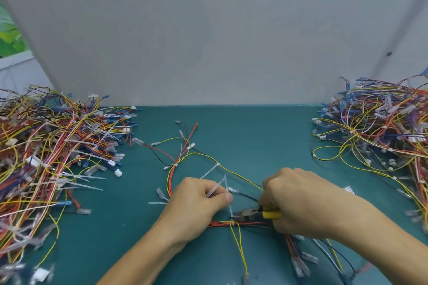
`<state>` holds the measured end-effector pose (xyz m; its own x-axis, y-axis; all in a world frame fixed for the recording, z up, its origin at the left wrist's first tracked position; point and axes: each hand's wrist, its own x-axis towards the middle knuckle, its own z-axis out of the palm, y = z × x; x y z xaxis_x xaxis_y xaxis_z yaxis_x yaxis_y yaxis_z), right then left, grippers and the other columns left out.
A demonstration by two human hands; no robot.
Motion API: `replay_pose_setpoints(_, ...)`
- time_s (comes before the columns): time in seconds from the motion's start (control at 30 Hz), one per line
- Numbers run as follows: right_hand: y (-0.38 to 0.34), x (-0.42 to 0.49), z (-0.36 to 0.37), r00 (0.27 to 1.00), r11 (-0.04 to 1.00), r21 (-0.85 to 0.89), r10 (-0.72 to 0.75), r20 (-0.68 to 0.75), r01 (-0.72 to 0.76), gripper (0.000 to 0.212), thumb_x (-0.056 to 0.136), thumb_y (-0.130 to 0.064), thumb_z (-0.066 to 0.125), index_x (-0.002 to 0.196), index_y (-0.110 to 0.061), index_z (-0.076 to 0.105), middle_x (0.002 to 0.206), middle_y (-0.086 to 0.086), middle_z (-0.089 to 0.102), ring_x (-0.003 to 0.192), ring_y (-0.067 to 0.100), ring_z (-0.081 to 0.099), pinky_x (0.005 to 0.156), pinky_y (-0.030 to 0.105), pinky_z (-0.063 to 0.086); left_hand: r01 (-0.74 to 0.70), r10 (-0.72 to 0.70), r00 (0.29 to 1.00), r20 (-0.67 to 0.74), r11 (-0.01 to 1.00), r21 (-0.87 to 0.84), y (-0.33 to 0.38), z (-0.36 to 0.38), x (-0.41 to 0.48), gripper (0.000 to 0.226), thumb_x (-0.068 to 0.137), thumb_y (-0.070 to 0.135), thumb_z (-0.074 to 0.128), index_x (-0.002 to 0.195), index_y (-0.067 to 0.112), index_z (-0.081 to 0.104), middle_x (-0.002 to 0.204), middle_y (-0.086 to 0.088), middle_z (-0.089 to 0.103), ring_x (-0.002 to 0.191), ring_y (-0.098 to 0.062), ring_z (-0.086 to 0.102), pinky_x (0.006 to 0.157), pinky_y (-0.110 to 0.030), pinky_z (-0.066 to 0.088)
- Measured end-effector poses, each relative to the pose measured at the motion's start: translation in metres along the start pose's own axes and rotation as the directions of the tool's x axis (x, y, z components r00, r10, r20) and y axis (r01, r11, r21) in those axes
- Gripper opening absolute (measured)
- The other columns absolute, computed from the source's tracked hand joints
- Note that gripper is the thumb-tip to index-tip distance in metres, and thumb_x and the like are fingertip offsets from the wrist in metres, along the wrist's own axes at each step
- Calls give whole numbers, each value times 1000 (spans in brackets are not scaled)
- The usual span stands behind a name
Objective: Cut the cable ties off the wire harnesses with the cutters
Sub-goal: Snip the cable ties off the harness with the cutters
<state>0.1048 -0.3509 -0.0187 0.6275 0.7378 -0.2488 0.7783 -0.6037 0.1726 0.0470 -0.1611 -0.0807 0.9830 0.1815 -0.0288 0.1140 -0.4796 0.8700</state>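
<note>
**Teal, yellow and a tangle of colours**

The cutters [257, 213] have yellow handles and a dark grey head. At their tip, the cable tie [232, 222] is translucent white, and the wire harness [251, 224] is red, yellow and black. Beneath the cutters, the table top [254, 134] is plain teal. The left harness pile [46, 157] and right harness pile [382, 127], to either side of the cutters, mix red, yellow, blue, orange and white. Behind the cutters, the wall [208, 30] is pale grey.

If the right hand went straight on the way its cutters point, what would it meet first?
Probably the white cable tie on the red wire bundle, at the tips of the cutters in the right hand; the left hand lies beyond.
</note>
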Motion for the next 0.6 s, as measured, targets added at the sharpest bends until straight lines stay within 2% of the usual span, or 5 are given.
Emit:
replay_pose_setpoints(0.2, -1, 1, 5, 998, 995, -80, -56, -3, 56, 2, 77, -18, 51, 77, -20, 50, 90, 7, 56, 73, 33, 48, 48, 28, 26, -23, 23, 1000, 14, 1000, -5, -1, 0, -1, 19, 82, 31, 68, 70, 16, 66, 49, 10, 35, 48, -10, 29, 46, -20, 23)
replay_pose_setpoints(0.3, -4, -1, 11, 997, 992, -107, -72, -26, 69, 4, 80, -17, 49, 82, -19, 52, 93, 6, 56, 72, 33, 44, 54, 31, 28, -31, 32, 999, 41, 999, -24, 4, 1, -4, 19, 84, 29, 68, 67, 19, 67, 49, 10, 35, 48, -10, 28, 47, -23, 24)
replay_pose_setpoints(0.4, -4, -5, 17, 996, 995, -81, -69, -54, 65, 2, 82, -20, 47, 83, -21, 49, 93, 2, 53, 76, 34, 48, 49, 32, 22, -36, 54, 996, 66, 969, -246, 20, -10, -7, 25, 87, 18, 66, 63, 21, 62, 53, 9, 33, 46, -10, 23, 46, -23, 18)
replay_pose_setpoints(0.5, -1, -10, 17, 991, 1000, -5, 11, -134, -11, 7, 85, -29, 43, 90, -24, 46, 97, -3, 48, 88, 31, 55, 59, 32, 29, -75, 79, 997, -17, 824, -561, 40, -46, -7, 24, 83, 12, 60, 63, 24, 56, 60, 2, 45, 45, -7, 25, 41, -19, 22)
replay_pose_setpoints(0.6, -4, -13, 10, 964, 997, 40, 77, -255, -69, 16, 83, -35, 41, 94, -24, 46, 91, -5, 38, 86, 28, 55, 59, 33, 31, -154, 88, 987, -131, 723, -673, 42, -90, -6, 20, 90, 13, 50, 71, 19, 47, 63, -5, 53, 44, -9, 30, 40, -19, 29)
